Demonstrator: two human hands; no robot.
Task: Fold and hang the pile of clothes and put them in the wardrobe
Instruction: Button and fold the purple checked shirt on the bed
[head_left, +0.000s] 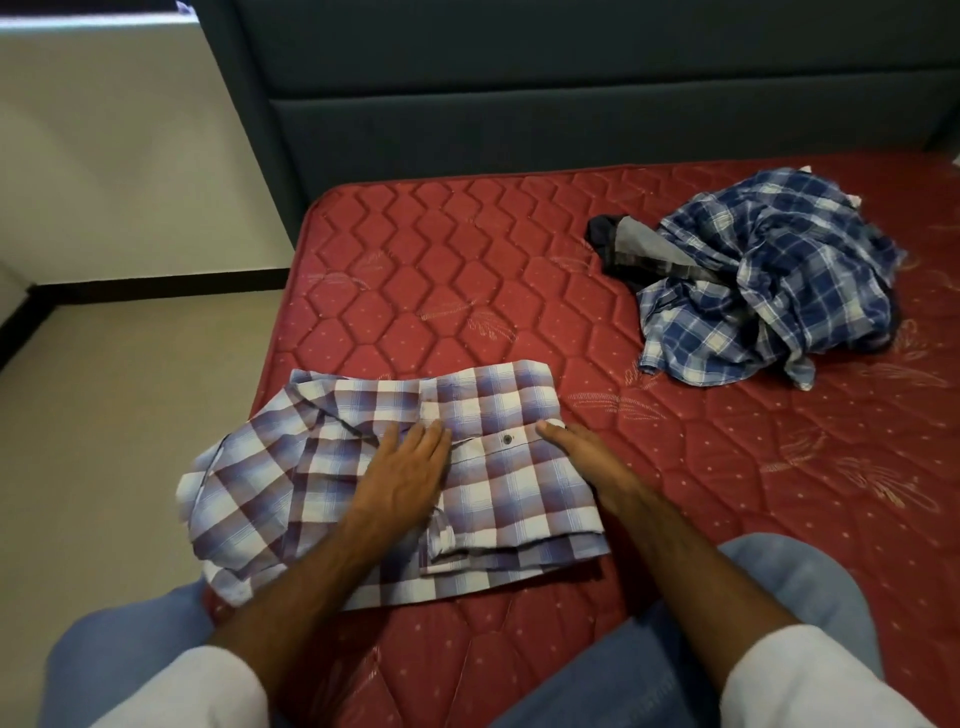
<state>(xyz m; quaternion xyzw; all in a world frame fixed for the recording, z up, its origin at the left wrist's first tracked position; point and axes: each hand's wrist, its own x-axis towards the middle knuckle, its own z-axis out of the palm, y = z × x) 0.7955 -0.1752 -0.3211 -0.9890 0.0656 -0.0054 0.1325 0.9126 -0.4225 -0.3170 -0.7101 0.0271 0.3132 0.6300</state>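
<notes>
At the left edge of the red quilted mattress (467, 270), near the corner by the floor, lay the purple checked shirt (493, 499), partly folded, with one loose sleeve or side panel spilling leftward toward the mattress edge. The left hand (402, 473) rested flat on the shirt's middle, fingers straight and together, pressing the cloth down and holding nothing. Just to its right, the right hand (576, 447) lay along the shirt's right edge, fingers extended against the fold; its grip was likewise open, closed round nothing as far as could be seen.

The shirt looked like thin woven cotton: light, limp, not slippery, and apt to lose its creases if lifted carelessly. A sound hold would probably be a pinch at both corners of a folded edge, or both palms slid beneath the stack.

Farther right and well apart sat the pile of clothes (769, 280), a crumpled blue checked shirt over a dark garment (608, 236), not yet folded. These seemed equally soft and would best be picked up by collar or shoulders and shaken out. No wardrobe was in view.
</notes>
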